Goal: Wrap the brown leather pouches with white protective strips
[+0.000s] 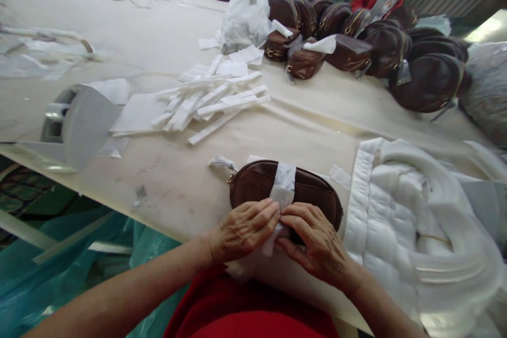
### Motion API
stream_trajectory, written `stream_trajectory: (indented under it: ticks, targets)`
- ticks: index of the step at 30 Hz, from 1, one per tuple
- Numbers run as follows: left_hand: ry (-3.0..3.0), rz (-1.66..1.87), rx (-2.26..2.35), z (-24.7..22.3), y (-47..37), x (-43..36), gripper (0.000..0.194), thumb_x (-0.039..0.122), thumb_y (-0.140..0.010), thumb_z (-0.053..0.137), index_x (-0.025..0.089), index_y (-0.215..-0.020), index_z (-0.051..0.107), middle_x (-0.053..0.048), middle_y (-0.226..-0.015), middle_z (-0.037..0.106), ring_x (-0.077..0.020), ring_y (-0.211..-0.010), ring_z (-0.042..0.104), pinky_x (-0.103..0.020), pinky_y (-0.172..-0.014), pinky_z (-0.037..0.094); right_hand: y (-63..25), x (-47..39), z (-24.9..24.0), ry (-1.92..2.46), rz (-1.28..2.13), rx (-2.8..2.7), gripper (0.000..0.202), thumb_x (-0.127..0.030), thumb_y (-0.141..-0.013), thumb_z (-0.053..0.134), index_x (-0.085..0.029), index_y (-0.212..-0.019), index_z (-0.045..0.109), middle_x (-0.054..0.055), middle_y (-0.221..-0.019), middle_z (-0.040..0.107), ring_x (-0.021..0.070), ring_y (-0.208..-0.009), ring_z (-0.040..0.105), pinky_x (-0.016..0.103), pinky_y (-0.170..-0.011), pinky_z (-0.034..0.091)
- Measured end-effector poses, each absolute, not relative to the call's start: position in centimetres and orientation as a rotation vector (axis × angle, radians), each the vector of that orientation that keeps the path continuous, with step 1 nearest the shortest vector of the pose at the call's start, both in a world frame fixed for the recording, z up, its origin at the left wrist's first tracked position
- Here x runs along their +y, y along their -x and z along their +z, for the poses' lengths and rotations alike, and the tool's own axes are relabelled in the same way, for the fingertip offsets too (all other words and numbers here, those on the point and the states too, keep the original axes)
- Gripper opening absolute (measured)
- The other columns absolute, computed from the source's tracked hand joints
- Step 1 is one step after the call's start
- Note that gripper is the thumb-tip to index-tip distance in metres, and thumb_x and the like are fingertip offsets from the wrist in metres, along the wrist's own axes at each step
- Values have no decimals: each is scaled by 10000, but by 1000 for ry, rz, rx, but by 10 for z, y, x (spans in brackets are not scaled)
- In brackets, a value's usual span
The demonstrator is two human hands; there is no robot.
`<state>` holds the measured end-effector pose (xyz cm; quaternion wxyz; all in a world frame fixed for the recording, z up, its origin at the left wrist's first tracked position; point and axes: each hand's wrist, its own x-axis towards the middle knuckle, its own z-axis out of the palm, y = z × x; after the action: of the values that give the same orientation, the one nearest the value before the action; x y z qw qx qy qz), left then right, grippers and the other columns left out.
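A brown oval leather bag (253, 182) lies on the table close to my body. Round its middle runs a white paper strip (283, 182), its lower end hanging loose past the bag's near edge. My left hand (249, 227) has its fingers pressed together on the strip. From the other side my right hand (315, 240) pinches the same strip, fingertips meeting those of the left. A wrapped zipper pull (222, 162) sticks out from the bag's left end. The fingers hide part of the strip and the bag's near side.
White paper strips (214, 97) lie piled beyond the bag. A tape dispenser (85, 127) stands at the left edge. To the right rests a stack of white padding (396, 222). Several brown round bags (428, 82) crowd the back right, beside a white plastic bag (245, 16).
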<state>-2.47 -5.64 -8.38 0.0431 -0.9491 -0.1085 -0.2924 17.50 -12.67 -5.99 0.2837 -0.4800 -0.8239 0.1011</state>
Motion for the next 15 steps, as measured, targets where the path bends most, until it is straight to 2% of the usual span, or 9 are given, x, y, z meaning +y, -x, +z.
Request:
stream_trajectory:
  ticks: [8,15]
  targets:
    - [2868,-943,-338,-85,6,-29,272,165,-956,385,68,-1139,562,-140,-1129,628,-210,-1103,565,-315,-862,486,-192,-102,-63,1229,302,-2154,232,-296,-853,608,-181,-1053,579,107,-1044,633,226,-967,576,411,-838,500]
    - [3053,-929,-337,-74,-8,0,272,159,-929,402,97,-1127,579,-107,-1070,652,-179,-969,610,-318,-851,521,-216,-66,-55,1219,727,-2043,244,-393,-841,630,-207,-999,644,68,-1007,651,189,-972,622,366,-889,510]
